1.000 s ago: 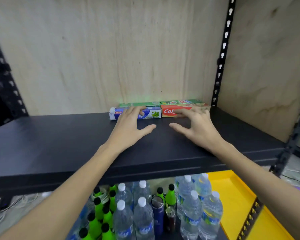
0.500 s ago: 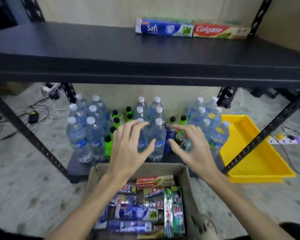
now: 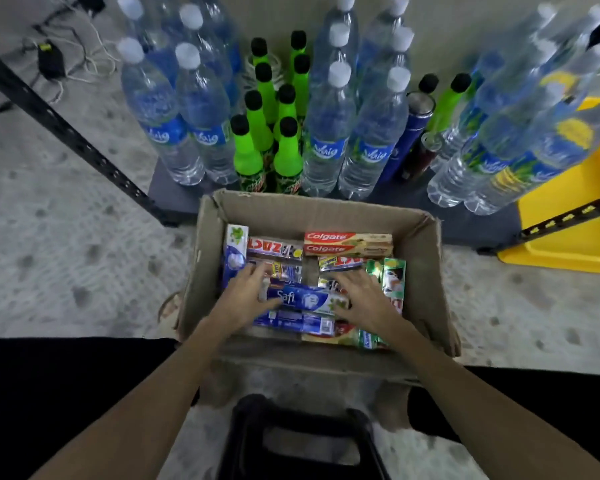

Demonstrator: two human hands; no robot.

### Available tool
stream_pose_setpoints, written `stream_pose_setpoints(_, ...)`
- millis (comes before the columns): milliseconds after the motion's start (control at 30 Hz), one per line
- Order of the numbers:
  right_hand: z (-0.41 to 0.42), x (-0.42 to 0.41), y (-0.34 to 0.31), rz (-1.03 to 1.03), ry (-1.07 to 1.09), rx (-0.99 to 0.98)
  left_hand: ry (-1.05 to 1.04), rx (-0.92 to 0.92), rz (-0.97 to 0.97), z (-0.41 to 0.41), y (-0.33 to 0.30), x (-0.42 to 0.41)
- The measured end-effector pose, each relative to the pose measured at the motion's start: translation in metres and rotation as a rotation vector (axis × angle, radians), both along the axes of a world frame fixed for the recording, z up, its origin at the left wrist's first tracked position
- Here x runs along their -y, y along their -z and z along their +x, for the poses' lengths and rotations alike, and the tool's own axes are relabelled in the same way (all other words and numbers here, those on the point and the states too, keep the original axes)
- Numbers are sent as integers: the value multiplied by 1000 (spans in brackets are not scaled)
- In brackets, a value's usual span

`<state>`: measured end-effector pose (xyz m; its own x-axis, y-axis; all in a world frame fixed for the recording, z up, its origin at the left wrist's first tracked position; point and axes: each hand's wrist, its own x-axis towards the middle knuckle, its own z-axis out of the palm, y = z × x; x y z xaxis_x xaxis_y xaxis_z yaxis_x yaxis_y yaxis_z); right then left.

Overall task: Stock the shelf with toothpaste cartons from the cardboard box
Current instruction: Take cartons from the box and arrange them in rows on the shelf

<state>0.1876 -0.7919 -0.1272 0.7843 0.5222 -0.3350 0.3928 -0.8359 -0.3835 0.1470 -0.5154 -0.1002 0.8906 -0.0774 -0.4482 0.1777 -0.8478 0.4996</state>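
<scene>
Both hands' grips (image 3: 245, 299) (image 3: 359, 296) loosely around blue Safi carton (image 3: 303, 299) ends.

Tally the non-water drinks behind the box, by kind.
Green bottles: 10
Cans: 2
Total: 12

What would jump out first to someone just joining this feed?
Both hands, left hand and right hand, are down in the open cardboard box at centre, on either end of a blue Safi carton among mixed toothpaste cartons. Behind it stand clear water bottles and bright green bottles.
</scene>
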Motion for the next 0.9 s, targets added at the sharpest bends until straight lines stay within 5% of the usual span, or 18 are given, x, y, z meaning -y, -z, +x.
stream_pose_setpoints(233, -9, -1, 38, -236, -157, 95, 390, -244, 241, -14, 40, 7)
stream_pose_setpoints(433, -12, -2, 46, -134, -250, 252, 598, -116, 425, -17, 59, 17)
stream_pose_setpoints(900, 1, 29, 3, 299, -5, 12, 384, 52, 25, -4, 14, -1)
